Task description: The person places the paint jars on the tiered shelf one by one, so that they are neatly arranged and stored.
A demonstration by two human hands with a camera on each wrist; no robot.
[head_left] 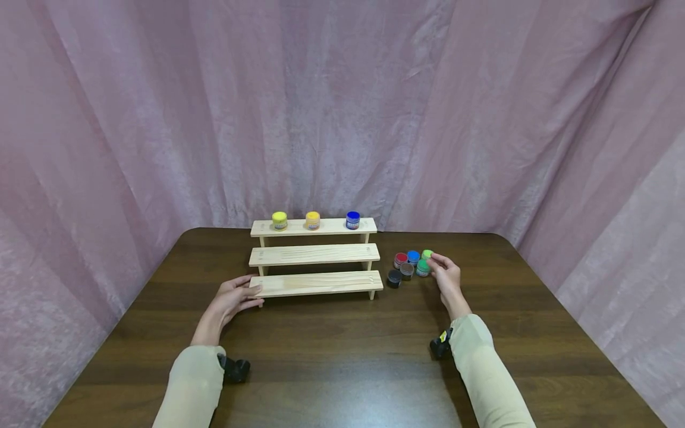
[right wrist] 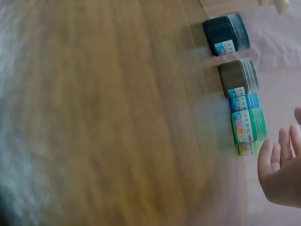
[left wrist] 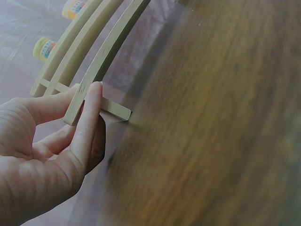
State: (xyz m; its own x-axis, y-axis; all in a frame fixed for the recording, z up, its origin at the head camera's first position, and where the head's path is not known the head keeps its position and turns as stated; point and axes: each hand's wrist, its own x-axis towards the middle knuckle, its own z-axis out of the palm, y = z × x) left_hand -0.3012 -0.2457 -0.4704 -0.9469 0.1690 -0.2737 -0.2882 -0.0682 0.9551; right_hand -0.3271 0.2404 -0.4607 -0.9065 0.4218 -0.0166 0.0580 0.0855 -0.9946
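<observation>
A three-tier wooden display rack [head_left: 316, 284] stands on the table. My left hand [head_left: 234, 297] pinches the left end of its lowest board [left wrist: 89, 87], thumb and fingers on opposite faces. To the right of the rack, my right hand [head_left: 446, 278] reaches over a cluster of small paint jars, its fingers relaxed and slightly bent. Its fingertips are right at the light green jar [head_left: 427, 254] and the green jar [head_left: 423, 268]. Also in the cluster are a blue jar [head_left: 413, 257], a red jar [head_left: 400, 260], a brown jar [right wrist: 231, 79] and a black jar [right wrist: 219, 36].
On the rack's top board stand a yellow jar [head_left: 279, 220], an orange-yellow jar [head_left: 313, 220] and a dark blue jar [head_left: 352, 220]. The middle board [head_left: 314, 254] lies bare below them. A pink curtain [head_left: 342, 107] hangs behind the dark wooden table [head_left: 332, 362].
</observation>
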